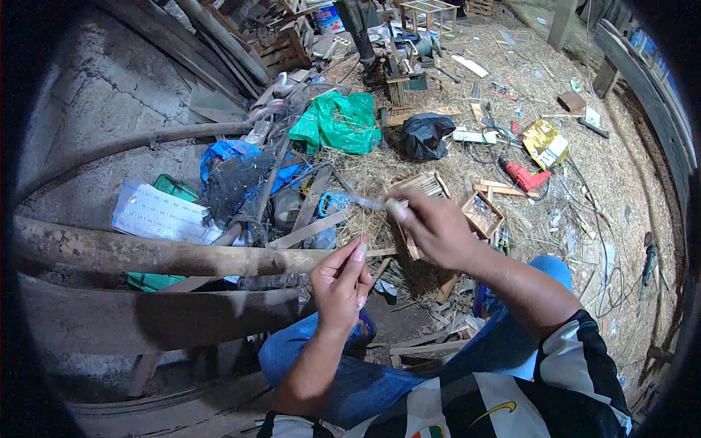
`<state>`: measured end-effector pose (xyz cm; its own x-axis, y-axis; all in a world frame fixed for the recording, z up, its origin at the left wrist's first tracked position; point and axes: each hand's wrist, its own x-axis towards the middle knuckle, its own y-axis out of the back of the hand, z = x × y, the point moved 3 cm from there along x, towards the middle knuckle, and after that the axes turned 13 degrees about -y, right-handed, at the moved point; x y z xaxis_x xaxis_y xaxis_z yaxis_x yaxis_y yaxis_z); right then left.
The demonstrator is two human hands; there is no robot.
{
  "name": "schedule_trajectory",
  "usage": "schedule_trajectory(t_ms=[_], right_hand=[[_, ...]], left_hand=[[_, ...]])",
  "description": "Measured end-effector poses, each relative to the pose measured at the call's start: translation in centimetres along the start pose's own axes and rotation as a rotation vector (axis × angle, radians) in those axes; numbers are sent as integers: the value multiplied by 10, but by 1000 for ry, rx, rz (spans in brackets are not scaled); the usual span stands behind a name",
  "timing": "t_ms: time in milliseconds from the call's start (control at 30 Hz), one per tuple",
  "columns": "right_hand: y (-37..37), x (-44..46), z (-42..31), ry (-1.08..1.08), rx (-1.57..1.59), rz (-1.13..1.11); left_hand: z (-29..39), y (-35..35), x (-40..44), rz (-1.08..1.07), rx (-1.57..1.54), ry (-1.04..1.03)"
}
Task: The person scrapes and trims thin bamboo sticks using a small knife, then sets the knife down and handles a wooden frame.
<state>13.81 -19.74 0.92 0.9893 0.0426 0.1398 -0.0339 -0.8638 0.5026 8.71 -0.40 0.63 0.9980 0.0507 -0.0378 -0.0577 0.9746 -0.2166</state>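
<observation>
My left hand (339, 285) is raised over my lap, its thumb and fingertips pinched on a thin stick (365, 212) that points up and away from me. My right hand (436, 228) is closed at the upper right of it, gripping what looks like a knife (367, 202). Its narrow grey blade is smeared by motion and lies close to the stick; I cannot tell whether they touch. Behind and below my right hand is a small wooden slatted frame (422, 186), partly covered by it.
A bamboo pole (168, 252) crosses on the left. Beyond my hands lie a green plastic bag (343, 124), a black bag (426, 137), a red power drill (524, 176) with cables, and a small wooden box (483, 214). Wood scraps and straw cover the ground.
</observation>
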Motion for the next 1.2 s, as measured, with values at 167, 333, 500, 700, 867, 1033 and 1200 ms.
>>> schedule_trajectory(t_ms=[167, 333, 500, 700, 867, 1033, 1200], right_hand=[[-11, -21, -14, 123, -192, -181], [-5, -14, -12, 148, -260, -140], [-4, -19, -17, 163, -256, -98], [3, -8, -12, 71, -293, -89], [7, 0, -10, -19, -281, -88], [1, -10, -16, 55, -253, -150], [3, 17, 12, -135, -192, -113]], left_hand=[[3, -2, 0, -37, 2, -33], [0, 1, -2, -60, -106, -9], [-4, 3, -2, -47, -175, 32], [-6, 2, -3, -52, -208, 30], [-6, 1, -4, -75, -184, 40], [-7, -1, -1, -78, -140, 18], [-10, -2, -3, -132, -131, 3]])
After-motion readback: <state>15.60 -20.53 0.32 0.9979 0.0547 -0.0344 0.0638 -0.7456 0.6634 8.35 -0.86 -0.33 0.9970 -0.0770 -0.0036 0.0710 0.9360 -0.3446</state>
